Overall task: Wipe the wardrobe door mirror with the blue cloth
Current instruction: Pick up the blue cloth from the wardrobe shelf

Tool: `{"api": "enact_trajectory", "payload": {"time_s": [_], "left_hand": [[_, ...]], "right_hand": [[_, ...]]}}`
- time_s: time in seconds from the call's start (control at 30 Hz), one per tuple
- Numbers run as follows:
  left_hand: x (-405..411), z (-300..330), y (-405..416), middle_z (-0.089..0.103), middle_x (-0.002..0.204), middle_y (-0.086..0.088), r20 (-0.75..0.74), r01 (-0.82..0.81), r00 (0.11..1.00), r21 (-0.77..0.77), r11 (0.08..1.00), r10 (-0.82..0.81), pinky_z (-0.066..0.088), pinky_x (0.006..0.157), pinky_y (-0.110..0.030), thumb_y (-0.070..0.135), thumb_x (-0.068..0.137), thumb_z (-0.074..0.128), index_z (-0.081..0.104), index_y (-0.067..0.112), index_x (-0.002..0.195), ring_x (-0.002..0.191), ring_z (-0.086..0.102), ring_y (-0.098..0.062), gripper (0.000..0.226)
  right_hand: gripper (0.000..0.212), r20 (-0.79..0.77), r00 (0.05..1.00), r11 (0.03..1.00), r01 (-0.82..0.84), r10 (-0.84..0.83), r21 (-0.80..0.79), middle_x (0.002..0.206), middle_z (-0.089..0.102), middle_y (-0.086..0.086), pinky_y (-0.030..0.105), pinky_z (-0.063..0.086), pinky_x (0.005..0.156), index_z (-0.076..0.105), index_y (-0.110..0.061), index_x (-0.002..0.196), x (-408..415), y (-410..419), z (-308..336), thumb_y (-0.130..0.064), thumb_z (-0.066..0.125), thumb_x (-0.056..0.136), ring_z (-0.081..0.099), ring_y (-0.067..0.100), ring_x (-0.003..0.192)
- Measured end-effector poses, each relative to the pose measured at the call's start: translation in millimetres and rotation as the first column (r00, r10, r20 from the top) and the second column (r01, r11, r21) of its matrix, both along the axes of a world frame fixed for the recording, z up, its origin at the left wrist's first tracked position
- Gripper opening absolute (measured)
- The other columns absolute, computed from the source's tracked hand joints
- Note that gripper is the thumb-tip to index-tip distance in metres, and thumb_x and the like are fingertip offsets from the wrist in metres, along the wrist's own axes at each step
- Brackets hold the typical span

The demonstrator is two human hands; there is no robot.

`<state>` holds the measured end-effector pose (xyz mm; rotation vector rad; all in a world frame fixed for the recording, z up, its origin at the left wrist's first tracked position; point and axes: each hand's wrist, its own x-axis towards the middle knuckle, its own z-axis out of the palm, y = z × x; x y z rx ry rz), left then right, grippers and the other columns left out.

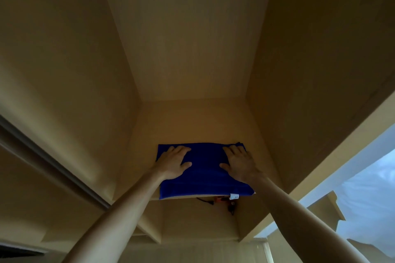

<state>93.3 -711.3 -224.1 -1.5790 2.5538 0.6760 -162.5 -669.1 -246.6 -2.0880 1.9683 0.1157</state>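
Note:
The blue cloth (205,173) lies folded flat on a light wooden shelf (192,126) inside the wardrobe, its front edge and a small white tag reaching the shelf's front edge. My left hand (174,162) presses flat on the cloth's left part with the fingers spread. On the cloth's right part my right hand (239,163) lies flat in the same way. No mirror surface shows clearly in this view.
Wooden side walls (70,70) and a back panel (188,34) enclose the compartment. A sliding door rail (53,162) crosses the lower left. Dark and orange items (224,200) sit on the level below. Bright window light fills the lower right.

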Motion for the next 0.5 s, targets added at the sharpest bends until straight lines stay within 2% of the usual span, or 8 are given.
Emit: {"api": "enact_trajectory", "payload": {"time_s": [0.17,0.23,0.3,0.37,0.43,0.5], "left_hand": [[-7,-9,-1,0.036,0.156,0.002,0.02,-0.006,1.0,-0.028,1.0,0.006,0.029,0.116,-0.048,0.061,0.099,0.044,0.029,0.027,0.154,0.142,0.032,-0.022,0.067],[-8,-10,-2,0.041,0.153,0.002,0.011,-0.009,1.0,-0.015,1.0,0.009,0.029,0.115,-0.046,0.072,0.094,0.04,0.028,0.032,0.154,0.14,0.037,-0.022,0.073],[-8,-10,-1,0.051,0.146,0.002,-0.052,-0.032,0.998,-0.003,0.999,0.031,0.039,0.102,-0.032,0.078,0.088,0.041,0.029,0.033,0.154,0.128,0.05,-0.019,0.08],[-8,-4,1,0.056,0.141,0.006,-0.155,-0.046,0.986,0.073,0.996,0.057,0.039,0.08,-0.014,0.077,0.086,0.048,0.036,0.032,0.15,0.113,0.057,-0.011,0.08],[-9,5,3,0.056,0.139,0.011,-0.265,-0.045,0.959,0.207,0.977,0.1,0.041,0.072,-0.007,0.073,0.085,0.056,0.05,0.033,0.137,0.101,0.056,0.006,0.065],[-10,17,3,0.059,0.126,0.016,-0.4,-0.06,0.896,0.328,0.943,0.196,0.045,0.071,-0.004,0.07,0.08,0.066,0.059,0.038,0.112,0.093,0.058,0.016,0.047]], "right_hand": [[0.05,0.063,0.998,0.998,0.022,-0.025,0.052,0.153,0.043,0.006,0.049,0.025,0.117,0.041,-0.023,0.152,4,2,4,-0.042,0.047,0.106,0.034,0.03,0.142],[0.044,0.099,0.995,0.999,0.014,-0.018,0.044,0.15,0.045,0.005,0.048,0.026,0.115,0.046,-0.024,0.147,3,3,8,-0.041,0.045,0.107,0.036,0.029,0.139],[0.04,0.208,0.978,1.0,-0.002,-0.004,0.03,0.148,0.046,0.003,0.047,0.029,0.116,0.049,-0.025,0.145,0,2,17,-0.04,0.045,0.108,0.036,0.027,0.138],[0.035,0.422,0.907,0.999,-0.029,0.011,0.035,0.142,0.05,0.003,0.044,0.034,0.116,0.054,-0.022,0.14,-2,0,33,-0.033,0.049,0.108,0.043,0.023,0.132],[0.027,0.55,0.832,0.996,-0.091,0.066,0.018,0.131,0.053,0.001,0.036,0.038,0.112,0.059,-0.018,0.132,-3,-3,49,-0.025,0.052,0.107,0.049,0.017,0.122],[0.022,0.597,0.795,0.992,-0.129,0.106,-0.005,0.126,0.054,-0.001,0.029,0.039,0.105,0.06,-0.019,0.127,-3,-7,67,-0.025,0.051,0.108,0.05,0.016,0.118]]}}
